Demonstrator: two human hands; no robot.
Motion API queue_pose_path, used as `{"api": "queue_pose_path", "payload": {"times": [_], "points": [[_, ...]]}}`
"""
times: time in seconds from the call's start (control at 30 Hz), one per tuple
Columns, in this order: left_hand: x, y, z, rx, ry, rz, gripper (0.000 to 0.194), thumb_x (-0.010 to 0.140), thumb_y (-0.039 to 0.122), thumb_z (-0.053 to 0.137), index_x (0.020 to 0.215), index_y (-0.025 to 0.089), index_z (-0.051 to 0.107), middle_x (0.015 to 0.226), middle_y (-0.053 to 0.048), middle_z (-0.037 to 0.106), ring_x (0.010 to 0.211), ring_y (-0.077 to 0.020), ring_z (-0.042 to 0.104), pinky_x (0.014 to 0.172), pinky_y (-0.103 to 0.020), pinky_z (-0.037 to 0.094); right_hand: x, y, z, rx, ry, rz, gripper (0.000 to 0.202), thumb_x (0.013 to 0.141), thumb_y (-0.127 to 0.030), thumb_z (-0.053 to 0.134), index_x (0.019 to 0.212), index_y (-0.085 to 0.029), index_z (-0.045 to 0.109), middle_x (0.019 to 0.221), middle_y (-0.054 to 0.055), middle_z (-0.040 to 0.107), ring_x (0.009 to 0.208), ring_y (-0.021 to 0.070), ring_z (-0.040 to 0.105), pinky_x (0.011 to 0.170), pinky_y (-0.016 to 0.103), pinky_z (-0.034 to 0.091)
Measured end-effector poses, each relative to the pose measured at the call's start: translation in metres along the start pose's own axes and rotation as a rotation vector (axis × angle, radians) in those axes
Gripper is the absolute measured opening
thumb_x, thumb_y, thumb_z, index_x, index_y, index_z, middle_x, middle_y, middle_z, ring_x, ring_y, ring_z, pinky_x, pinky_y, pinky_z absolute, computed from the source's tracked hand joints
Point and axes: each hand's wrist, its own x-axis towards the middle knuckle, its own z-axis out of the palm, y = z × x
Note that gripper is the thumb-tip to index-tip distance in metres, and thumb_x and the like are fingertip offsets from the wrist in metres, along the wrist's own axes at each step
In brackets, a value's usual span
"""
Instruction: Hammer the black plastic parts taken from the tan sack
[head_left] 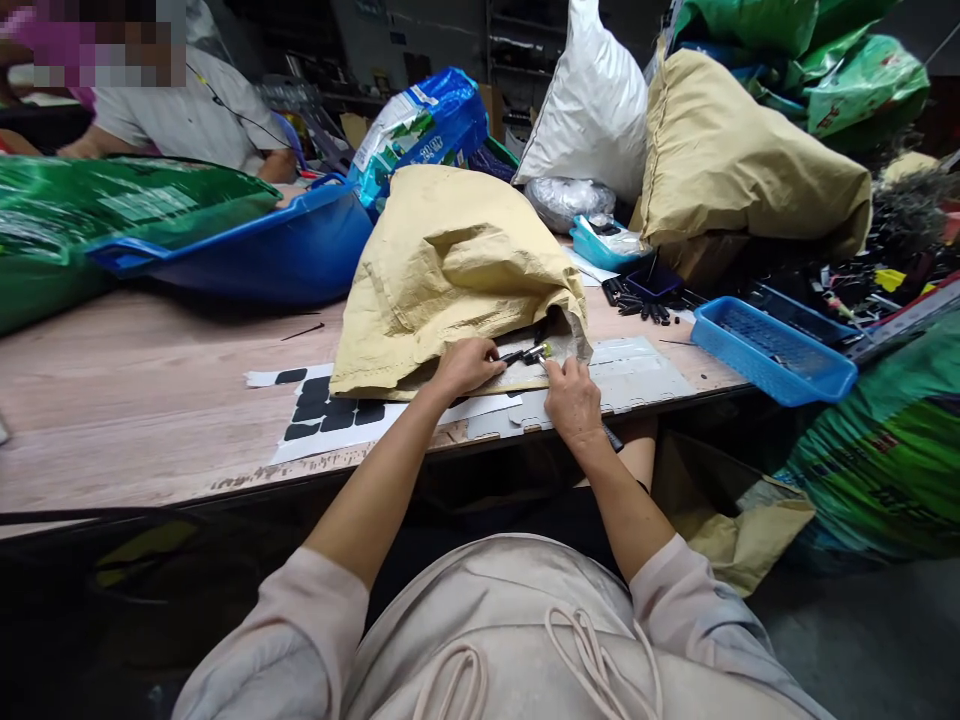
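Observation:
My right hand [574, 402] is closed round a small hammer [537, 353], its metal-and-yellow head beyond my fingers and its dark handle end showing below my wrist. My left hand [471, 366] pinches a small black rod-like piece [513, 358] close to the hammer head; its exact kind is too small to tell. Both hands are at the mouth of a tan paper sack [457, 270] lying on the table, its open edge facing me. Beneath the sack's front edge lie a white sheet with black rounded patches [322, 408] and a grey flat board [637, 372].
A blue basket [780, 350] sits at the right table edge, with several black pieces [637, 302] behind it. Blue tub [255, 250] and green sack [127, 205] stand left, near another person in a white shirt [187, 110]. Full sacks [750, 150] crowd the back right.

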Motion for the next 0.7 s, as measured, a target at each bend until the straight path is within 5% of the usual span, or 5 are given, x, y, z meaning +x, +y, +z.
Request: {"api": "queue_pose_path", "payload": {"times": [0.2,0.43,0.6,0.7], "points": [[-0.045,-0.029,-0.002,-0.236,0.045,0.094,0.028,0.081,0.043,0.074,0.099,0.022,0.082,0.094,-0.005,0.072,0.085,-0.0230,0.064,0.081,-0.034,0.050,0.000,0.000,-0.001,-0.002,-0.006,0.029,0.049,0.107,-0.011,0.041,0.147,-0.023,0.067,0.130,0.019,0.066,0.119,0.0308,0.062,0.088,0.035,0.057],[-0.044,-0.029,0.003,-0.409,0.056,0.036,0.027,0.073,0.039,0.080,0.093,0.021,0.080,0.095,-0.004,0.074,0.090,-0.0240,0.067,0.086,-0.035,0.054,0.007,0.012,-0.009,0.175,-0.015,0.076,0.052,0.108,-0.014,0.043,0.151,-0.027,0.068,0.126,0.014,0.073,0.113,0.0264,0.070,0.094,0.033,0.056],[-0.041,-0.034,0.005,-0.512,0.027,0.018,0.033,0.068,0.040,0.084,0.093,0.019,0.081,0.094,-0.004,0.077,0.091,-0.0245,0.069,0.084,-0.034,0.053,-0.004,0.004,-0.010,0.486,0.057,-0.147,0.047,0.109,-0.015,0.045,0.147,-0.019,0.071,0.129,0.011,0.078,0.119,0.0225,0.070,0.107,0.030,0.053],[-0.040,-0.035,0.007,-0.544,0.020,0.047,0.033,0.069,0.042,0.082,0.091,0.018,0.082,0.091,-0.004,0.076,0.087,-0.0233,0.068,0.080,-0.033,0.051,-0.014,-0.010,-0.012,0.494,0.046,-0.226,0.046,0.110,-0.018,0.045,0.148,-0.021,0.071,0.122,0.010,0.078,0.115,0.0219,0.071,0.102,0.028,0.054]]}}
